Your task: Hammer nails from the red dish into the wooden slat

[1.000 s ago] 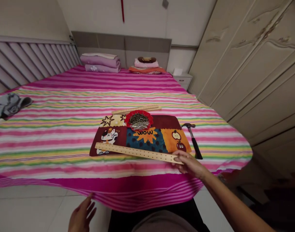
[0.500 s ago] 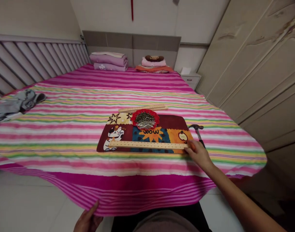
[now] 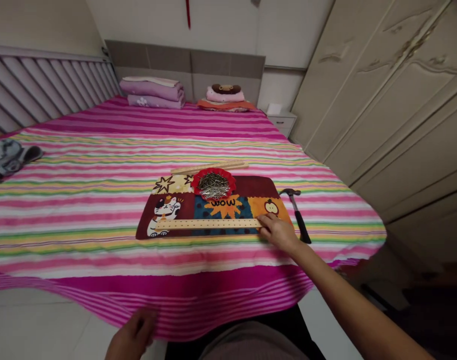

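Observation:
A pale wooden strip (image 3: 209, 224) with rows of small holes or dots lies along the front of a patterned mat (image 3: 251, 186). The fingers of my right hand (image 3: 279, 233) are closed over the strip's right end, which they hide. Low at the bed's front edge, my left hand (image 3: 134, 334) is loosely curled and smeared by motion, close to the hanging striped sheet (image 3: 198, 300). On the mat's far side sits a red scalloped dish (image 3: 232, 186) heaped with metal nails (image 3: 214, 186). A claw hammer (image 3: 299, 216) rests right of the mat, its dark handle pointing toward me.
Behind the dish lie more wooden strips (image 3: 209, 167). Grey clothing (image 3: 11, 157) is on the bed at the left. Folded purple bedding (image 3: 153, 92) and a pink pile (image 3: 225, 96) stand by the headboard (image 3: 168, 60). A wardrobe (image 3: 378, 110) rises at the right.
My right hand has moved left over the strip's right end, uncovering the hammer's handle. My left hand has curled in beside the sheet edge. The view has turned slightly right.

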### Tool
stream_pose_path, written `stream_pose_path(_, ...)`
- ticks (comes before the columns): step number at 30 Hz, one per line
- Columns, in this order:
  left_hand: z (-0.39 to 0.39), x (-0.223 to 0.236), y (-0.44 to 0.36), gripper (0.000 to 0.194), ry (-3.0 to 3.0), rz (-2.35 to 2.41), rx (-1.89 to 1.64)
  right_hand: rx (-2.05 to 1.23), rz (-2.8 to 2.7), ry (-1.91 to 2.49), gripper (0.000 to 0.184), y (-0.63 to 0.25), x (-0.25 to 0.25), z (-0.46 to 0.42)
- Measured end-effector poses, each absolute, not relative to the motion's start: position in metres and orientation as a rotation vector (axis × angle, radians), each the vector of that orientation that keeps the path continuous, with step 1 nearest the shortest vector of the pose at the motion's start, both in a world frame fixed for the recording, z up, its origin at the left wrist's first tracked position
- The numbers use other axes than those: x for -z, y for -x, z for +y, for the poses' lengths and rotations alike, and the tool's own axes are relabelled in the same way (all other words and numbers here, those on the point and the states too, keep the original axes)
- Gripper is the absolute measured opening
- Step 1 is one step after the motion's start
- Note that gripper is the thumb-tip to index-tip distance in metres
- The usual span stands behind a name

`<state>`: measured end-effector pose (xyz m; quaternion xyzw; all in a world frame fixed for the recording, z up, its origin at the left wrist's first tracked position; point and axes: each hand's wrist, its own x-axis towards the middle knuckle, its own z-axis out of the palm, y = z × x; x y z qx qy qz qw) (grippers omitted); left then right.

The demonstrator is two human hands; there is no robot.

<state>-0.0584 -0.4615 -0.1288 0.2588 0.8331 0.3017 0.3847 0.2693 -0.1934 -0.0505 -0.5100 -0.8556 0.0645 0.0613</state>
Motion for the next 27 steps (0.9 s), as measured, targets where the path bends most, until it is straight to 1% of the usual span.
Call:
stream_pose_path(1,-0.450,0.117,0.058,0.026,-0.740,2.156,-0.717,-0.188,-2.601,1.540,0.038,-0.270,0.050,-0.194)
stream_pose_path(4,-0.415,0.084,0.053,0.022,-0.945,2.237,-0.706,-0.191,-2.638,1.519,0.040,-0.270,0.051,-0.195)
stream_pose_path(7,-0.388,0.067,0.047,0.023,-1.068,2.256,-0.705,-0.227,-2.686,1.469,0.038,-0.268,0.052,-0.194)
stream_pose_path(14,-0.352,0.069,0.052,0.032,-1.179,2.329,-0.826,-0.273,-2.715,1.470,0.035,-0.260,0.045,-0.192)
stream_pose_path(20,-0.318,0.066,0.036,0.027,-1.409,2.306,-0.954,-0.275,-2.681,1.562,0.035,-0.254,0.046,-0.192)
stream_pose_path(23,-0.296,0.058,0.023,0.029,-1.527,2.281,-1.029,-0.282,-2.651,1.604,0.037,-0.254,0.050,-0.192)
stream_pose_path(27,-0.253,0.039,0.006,0.028,-1.685,2.306,-0.983,-0.307,-2.619,1.626,0.037,-0.253,0.052,-0.188)
